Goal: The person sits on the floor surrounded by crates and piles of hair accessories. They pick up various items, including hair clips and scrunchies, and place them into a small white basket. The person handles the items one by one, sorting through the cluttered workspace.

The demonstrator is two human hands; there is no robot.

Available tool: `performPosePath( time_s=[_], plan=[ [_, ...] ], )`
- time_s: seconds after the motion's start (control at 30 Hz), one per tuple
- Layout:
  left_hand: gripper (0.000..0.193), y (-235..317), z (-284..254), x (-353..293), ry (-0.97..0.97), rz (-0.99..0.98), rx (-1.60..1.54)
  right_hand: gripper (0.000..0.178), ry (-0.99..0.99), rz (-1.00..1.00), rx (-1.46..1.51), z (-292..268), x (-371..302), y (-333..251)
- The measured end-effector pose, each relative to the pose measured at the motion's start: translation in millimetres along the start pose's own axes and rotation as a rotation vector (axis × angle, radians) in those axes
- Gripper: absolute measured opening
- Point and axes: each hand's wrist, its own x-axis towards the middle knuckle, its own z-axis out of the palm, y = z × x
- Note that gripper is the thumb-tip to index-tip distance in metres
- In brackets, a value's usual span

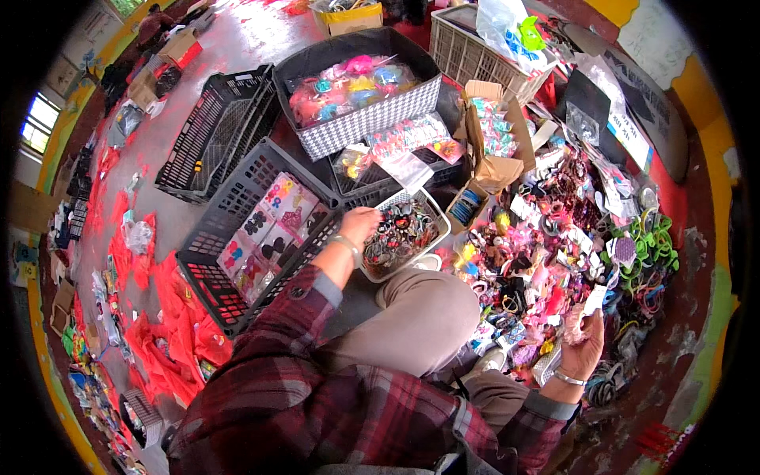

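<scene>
My left hand (360, 226), a bangle on its wrist, is at the left rim of a small white basket (440, 212). Its fingers are bent together, and what they hold, if anything, is hidden. Inside the basket lies a tangle of dark and coloured hair ties (402, 233). On the right, my right hand (584, 355) is closed on a pale pink scrunchie (573, 326). A white tag (594, 300) stands up by its fingertips. Below and around that hand spreads a large heap of hair accessories (538, 277), with scrunchies, bows and white cards mixed together.
A black crate (207, 247) with carded hair clips stands left of the basket. Beyond are a houndstooth-patterned bin (380, 127) of bagged items, an empty-looking black crate (178, 150) and an open cardboard box (518, 131). Green hair ties (645, 253) lie far right; red plastic sheeting (170, 324) covers floor at left.
</scene>
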Motion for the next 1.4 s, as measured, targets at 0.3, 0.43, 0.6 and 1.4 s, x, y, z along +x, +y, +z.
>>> performPosePath(
  time_s=[0.3,0.43,0.6,1.4],
  plan=[
    [0.013,-45,93,82,0.166,-0.167,-0.329,0.016,0.096,0.076,-0.017,4,5,12],
    [0.011,-61,93,115,0.168,-0.146,-0.45,0.014,0.094,0.074,-0.046,-1,8,13],
    [0.009,-60,99,122,0.17,-0.177,-0.517,0.009,0.208,0.073,-0.082,25,1,13],
    [0.015,-77,102,146,0.215,0.003,-0.424,0.016,0.229,0.092,-0.205,11,2,21]
  ],
)
